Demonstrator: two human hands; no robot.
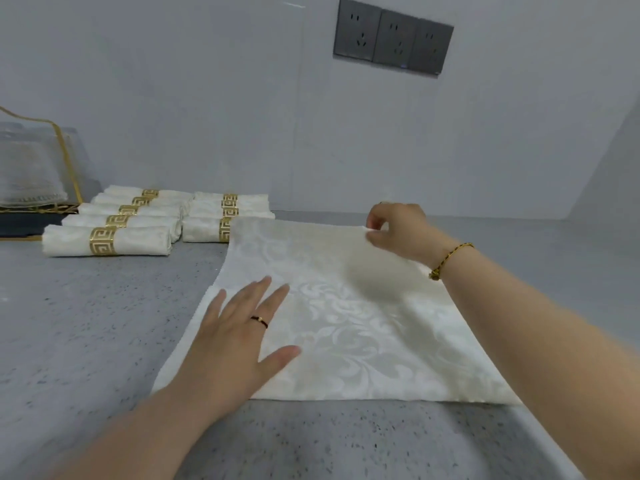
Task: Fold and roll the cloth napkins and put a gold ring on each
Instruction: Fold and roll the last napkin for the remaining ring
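While the right hand pinches the far right corner of the cream napkin, lifting that edge, the left hand presses flat with fingers spread on its near left part; the napkin lies on the grey table; ringed rolled napkins sit far left.

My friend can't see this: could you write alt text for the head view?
A person's left hand presses a cream napkin flat on a grey counter while the right hand pinches its lifted far edge. Rolled napkins in gold rings lie at far left.
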